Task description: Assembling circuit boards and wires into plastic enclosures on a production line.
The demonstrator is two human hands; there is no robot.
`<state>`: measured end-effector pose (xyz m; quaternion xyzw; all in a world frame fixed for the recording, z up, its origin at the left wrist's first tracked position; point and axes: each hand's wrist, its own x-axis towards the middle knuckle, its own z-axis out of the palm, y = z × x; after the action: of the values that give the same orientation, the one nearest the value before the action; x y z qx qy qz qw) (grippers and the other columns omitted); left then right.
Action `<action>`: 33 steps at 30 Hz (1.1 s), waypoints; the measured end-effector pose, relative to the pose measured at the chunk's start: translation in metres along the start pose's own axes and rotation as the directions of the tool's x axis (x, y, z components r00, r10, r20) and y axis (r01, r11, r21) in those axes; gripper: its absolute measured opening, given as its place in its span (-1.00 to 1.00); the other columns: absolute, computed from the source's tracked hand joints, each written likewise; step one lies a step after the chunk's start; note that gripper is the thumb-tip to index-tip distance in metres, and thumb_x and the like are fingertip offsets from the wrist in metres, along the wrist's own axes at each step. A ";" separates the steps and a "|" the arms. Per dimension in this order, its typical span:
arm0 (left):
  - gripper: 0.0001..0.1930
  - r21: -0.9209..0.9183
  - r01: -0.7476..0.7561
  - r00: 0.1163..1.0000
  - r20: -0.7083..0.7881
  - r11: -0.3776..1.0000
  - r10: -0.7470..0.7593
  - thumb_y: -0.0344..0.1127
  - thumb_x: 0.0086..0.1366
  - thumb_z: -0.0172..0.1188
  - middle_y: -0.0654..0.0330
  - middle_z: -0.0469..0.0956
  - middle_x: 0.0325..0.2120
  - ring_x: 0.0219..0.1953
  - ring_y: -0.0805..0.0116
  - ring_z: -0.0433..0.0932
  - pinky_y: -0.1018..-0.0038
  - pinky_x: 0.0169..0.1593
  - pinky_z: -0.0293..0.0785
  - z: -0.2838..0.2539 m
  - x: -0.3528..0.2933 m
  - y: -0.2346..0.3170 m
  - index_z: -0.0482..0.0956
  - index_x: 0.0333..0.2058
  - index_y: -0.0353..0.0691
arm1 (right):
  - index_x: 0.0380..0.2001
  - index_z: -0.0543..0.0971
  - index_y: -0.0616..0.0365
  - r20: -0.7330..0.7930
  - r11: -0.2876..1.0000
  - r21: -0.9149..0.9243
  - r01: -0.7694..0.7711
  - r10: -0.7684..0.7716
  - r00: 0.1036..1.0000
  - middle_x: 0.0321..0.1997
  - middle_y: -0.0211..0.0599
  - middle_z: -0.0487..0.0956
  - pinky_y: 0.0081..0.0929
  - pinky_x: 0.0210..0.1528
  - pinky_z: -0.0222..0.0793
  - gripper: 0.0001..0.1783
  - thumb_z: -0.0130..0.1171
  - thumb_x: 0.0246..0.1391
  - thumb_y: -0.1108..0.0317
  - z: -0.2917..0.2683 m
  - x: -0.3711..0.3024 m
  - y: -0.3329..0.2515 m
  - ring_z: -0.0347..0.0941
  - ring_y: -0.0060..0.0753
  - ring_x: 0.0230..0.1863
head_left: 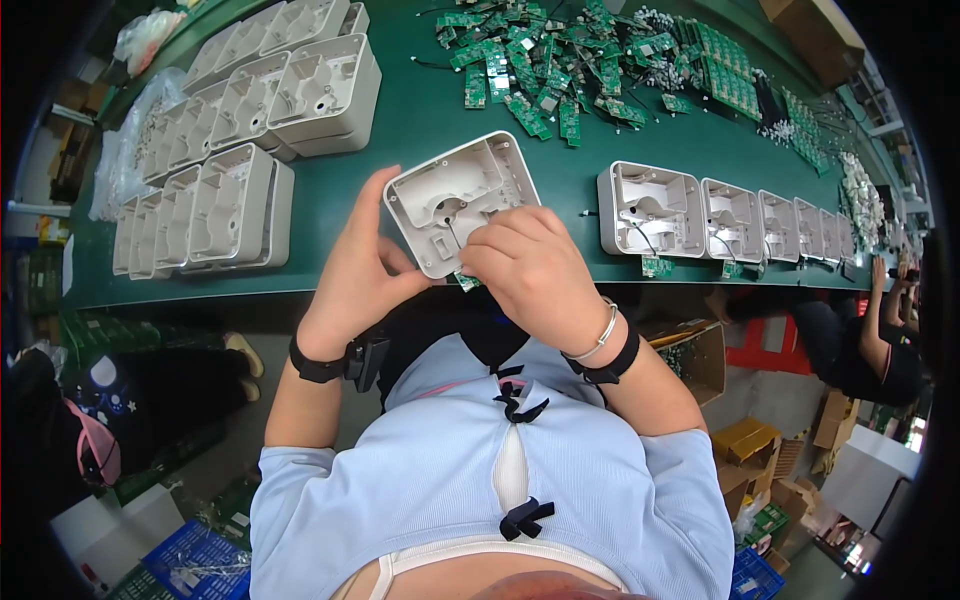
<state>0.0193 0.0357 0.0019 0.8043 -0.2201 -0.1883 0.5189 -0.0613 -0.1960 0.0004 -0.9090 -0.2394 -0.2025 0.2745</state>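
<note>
My left hand (350, 268) grips a white plastic housing (425, 180) by its left edge, fingers underneath and thumb along the near side. The housing is an open, square-cornered shell, tilted, with moulded ribs and a round recess inside. Over its near right corner, the fingers of my right hand (525, 268) are pinched together. A thin wire (455, 236) runs from the recess to those fingertips and appears held there. Just below them a small green circuit board (467, 282) shows at the housing's near edge, partly covered by my right hand.
Stacked empty housings (228, 205) stand on the green table (420, 95) at left. A row of housings (655, 212) with wires and boards hanging over the near edge stretches right. Loose circuit boards (545, 75) are heaped at the back. Another person (880, 340) is at far right.
</note>
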 end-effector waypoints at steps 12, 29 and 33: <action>-0.09 0.124 -0.149 0.979 -0.120 0.981 0.164 -0.50 0.09 0.58 0.04 0.54 0.19 -0.21 0.33 0.70 0.41 -0.07 0.61 -0.004 -0.014 0.006 0.33 0.41 -0.25 | -0.30 0.63 0.19 -0.007 0.991 -0.114 -0.065 0.064 0.998 -0.27 -0.25 0.62 -0.24 -0.21 0.52 -0.81 0.35 -0.04 0.58 -0.012 -0.012 -0.006 0.57 -0.12 -0.23; -0.65 0.870 0.338 0.680 -0.489 0.358 0.546 -0.09 0.26 0.50 0.29 0.64 0.11 0.17 0.13 0.56 -0.18 0.41 0.13 -0.093 -0.053 -0.045 0.68 -0.08 -0.12 | -0.19 0.67 0.18 -0.018 0.943 -0.322 -0.082 0.080 0.997 -0.20 -0.27 0.65 -0.16 -0.12 0.51 -0.76 0.33 0.02 0.57 -0.039 -0.018 -0.001 0.60 -0.10 -0.15; -0.73 0.852 0.394 0.621 -0.524 0.346 0.583 -0.11 0.29 0.49 0.37 0.68 0.05 0.13 0.25 0.60 -0.20 0.48 0.01 -0.089 -0.052 -0.055 0.71 -0.15 -0.10 | -0.14 0.67 0.19 -0.060 0.958 -0.270 -0.094 0.081 0.995 -0.17 -0.24 0.66 -0.12 -0.09 0.51 -0.77 0.30 0.10 0.54 -0.062 -0.013 -0.002 0.60 -0.03 -0.12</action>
<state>0.0320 0.1517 -0.0099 0.9225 -0.0922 0.3745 0.0131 -0.0880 -0.2357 0.0423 -0.9427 -0.1623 -0.2430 0.1611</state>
